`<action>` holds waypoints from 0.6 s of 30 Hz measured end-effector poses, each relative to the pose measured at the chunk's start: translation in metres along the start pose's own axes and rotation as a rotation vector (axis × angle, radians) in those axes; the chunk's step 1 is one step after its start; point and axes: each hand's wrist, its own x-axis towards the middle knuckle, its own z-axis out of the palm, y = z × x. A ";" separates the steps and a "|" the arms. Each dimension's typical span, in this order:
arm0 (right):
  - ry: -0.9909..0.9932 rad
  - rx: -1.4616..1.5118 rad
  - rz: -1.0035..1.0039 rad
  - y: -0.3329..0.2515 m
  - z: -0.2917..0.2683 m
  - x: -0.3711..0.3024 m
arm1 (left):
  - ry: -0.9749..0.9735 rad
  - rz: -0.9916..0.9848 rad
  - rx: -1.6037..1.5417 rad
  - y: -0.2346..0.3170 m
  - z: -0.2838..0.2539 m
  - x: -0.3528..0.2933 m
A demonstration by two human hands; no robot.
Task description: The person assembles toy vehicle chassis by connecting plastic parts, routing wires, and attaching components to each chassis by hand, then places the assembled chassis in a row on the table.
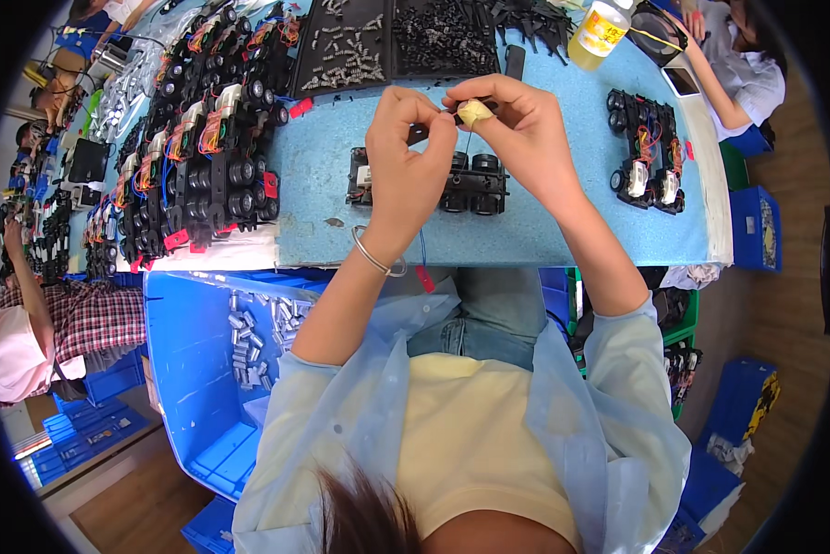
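My left hand and my right hand meet above the blue table, fingers pinched together. Between their fingertips is a small black part, mostly covered by the fingers, so its kind does not show. Yellow tape wraps my right thumb. Just below the hands lies a black toy vehicle chassis with several wheels, partly hidden by my left hand and wrist. A thin blue wire with a red tag hangs over the table's near edge.
Rows of wheeled chassis crowd the left. Black trays of small metal and black parts stand at the back, beside a bottle of yellow liquid. Two chassis sit right. A blue bin stands below left. Co-workers sit on both sides.
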 end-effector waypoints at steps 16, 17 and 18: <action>0.118 -0.482 -0.276 0.006 0.002 -0.010 | -0.001 0.186 0.164 -0.006 -0.002 0.004; 0.107 -0.369 -0.187 0.008 -0.004 -0.007 | -0.030 0.250 0.249 -0.006 -0.003 0.005; 0.096 -0.256 -0.099 0.010 -0.007 -0.007 | -0.059 0.314 0.333 -0.006 -0.003 0.006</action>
